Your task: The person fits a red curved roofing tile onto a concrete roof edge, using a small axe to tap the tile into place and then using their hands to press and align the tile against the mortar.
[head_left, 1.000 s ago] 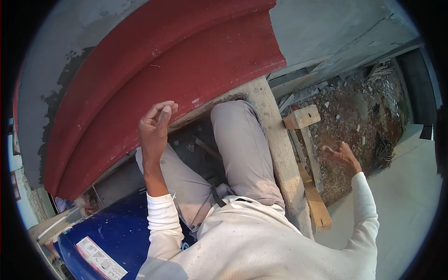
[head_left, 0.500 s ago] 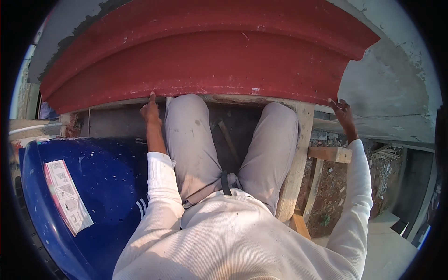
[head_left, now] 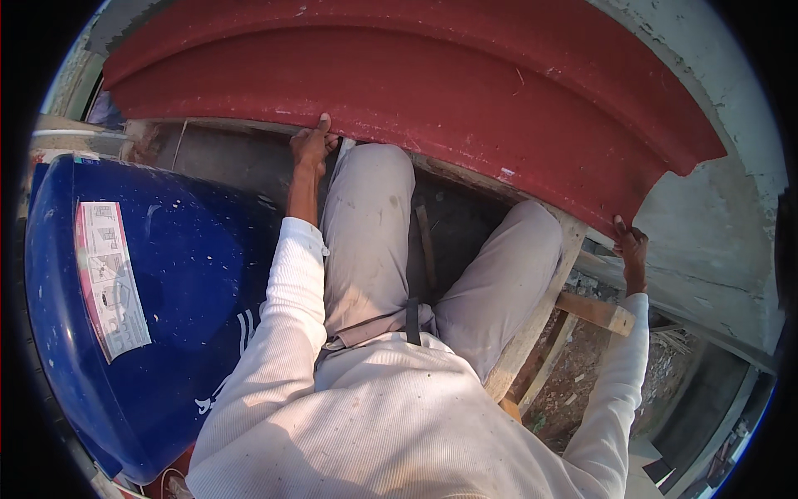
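Red ribbed sheet with a long bowed profile [head_left: 399, 87] spans the top of the view, near edge just ahead of the knees, right end ragged against a grey concrete surface [head_left: 715, 216]. Big shiny blue rounded container [head_left: 187, 266] takes the left side; left sleeve overlaps its right flank, so little side room there. Pale rough timber beam [head_left: 532, 320] runs along the outside of the right thigh; dark gap between the legs, more open drop beyond the beam. Short squared wooden block [head_left: 594, 312] juts off the beam under the right forearm. White-and-pink printed paper label [head_left: 110, 279] on the container. Left hand [head_left: 310, 148] pinches the sheet's near edge, thumb on top. Right hand [head_left: 630, 241] grips its near right corner, fingers partly hidden.
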`<control>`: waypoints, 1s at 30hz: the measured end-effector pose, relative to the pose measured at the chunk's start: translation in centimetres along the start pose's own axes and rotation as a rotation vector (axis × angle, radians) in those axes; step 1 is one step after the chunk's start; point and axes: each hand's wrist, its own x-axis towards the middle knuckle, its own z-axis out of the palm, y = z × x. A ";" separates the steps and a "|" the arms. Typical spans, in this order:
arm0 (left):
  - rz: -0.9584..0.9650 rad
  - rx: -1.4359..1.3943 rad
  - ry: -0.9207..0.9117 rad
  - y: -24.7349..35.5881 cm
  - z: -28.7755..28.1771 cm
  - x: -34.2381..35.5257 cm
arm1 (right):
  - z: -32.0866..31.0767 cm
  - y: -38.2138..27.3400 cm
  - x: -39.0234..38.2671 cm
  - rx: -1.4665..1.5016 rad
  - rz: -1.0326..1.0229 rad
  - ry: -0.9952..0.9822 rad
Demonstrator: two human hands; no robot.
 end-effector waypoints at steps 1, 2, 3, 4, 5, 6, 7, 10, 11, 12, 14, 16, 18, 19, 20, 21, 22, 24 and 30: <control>0.011 0.006 0.005 -0.1 -0.1 0.0 | 0.0 0.1 -0.2 -0.010 -0.026 0.004; 0.010 0.002 0.011 -0.1 -0.2 0.0 | 0.1 -0.1 -0.3 -0.013 -0.030 0.000; 0.013 -0.002 0.006 0.0 -0.3 0.0 | 0.1 -0.5 -0.7 -0.015 -0.032 0.010; 0.018 -0.005 0.001 0.1 -0.4 -0.1 | 0.3 -0.8 -0.8 -0.015 -0.034 0.019; 0.017 -0.006 0.009 0.0 -0.7 -0.1 | 0.5 -0.7 -1.1 -0.017 -0.037 0.011; 0.028 -0.018 0.001 0.1 -0.9 -0.1 | 0.7 -0.7 -1.4 0.000 -0.036 0.006; 0.042 -0.032 -0.007 0.4 -1.1 -0.1 | 0.8 -0.9 -1.5 0.018 -0.036 0.001; 0.057 -0.076 -0.053 0.9 0.9 -0.8 | -0.4 2.3 0.7 0.035 -0.064 0.024; 0.046 -0.078 -0.027 0.7 0.7 -0.9 | 0.3 2.9 0.8 0.055 -0.089 0.037; 0.048 -0.087 -0.006 0.1 0.1 -0.8 | 1.1 3.7 0.7 0.097 -0.119 0.017; 0.045 -0.084 0.017 -1.1 -1.7 -0.3 | 2.4 2.8 1.0 0.160 -0.179 0.014; 0.055 -0.110 -0.011 -1.1 -2.6 -0.9 | 2.0 2.0 -1.0 0.107 -0.169 -0.003; 0.074 -0.121 -0.027 -0.9 -1.9 -1.3 | 1.5 2.4 -1.5 0.121 -0.168 0.041; 0.070 -0.117 -0.029 -0.7 -1.1 -1.4 | 1.0 2.9 -1.5 0.124 -0.145 0.066; 0.073 -0.121 -0.054 -0.6 -0.5 -1.5 | 0.4 2.9 -1.6 0.128 -0.143 0.091; 0.064 -0.122 -0.051 -0.5 -0.4 -1.4 | -0.2 2.4 -1.8 0.053 -0.152 0.054; 0.052 -0.119 -0.053 -0.5 -0.2 -1.3 | -0.8 2.0 -1.9 -0.021 -0.154 0.019; 0.041 -0.123 -0.057 -0.7 -0.4 -0.7 | -1.3 0.2 -2.6 -0.444 -0.159 0.249; -0.003 0.066 -0.073 -0.4 -2.5 0.3 | -7.2 -15.3 -5.1 -0.474 -0.451 0.523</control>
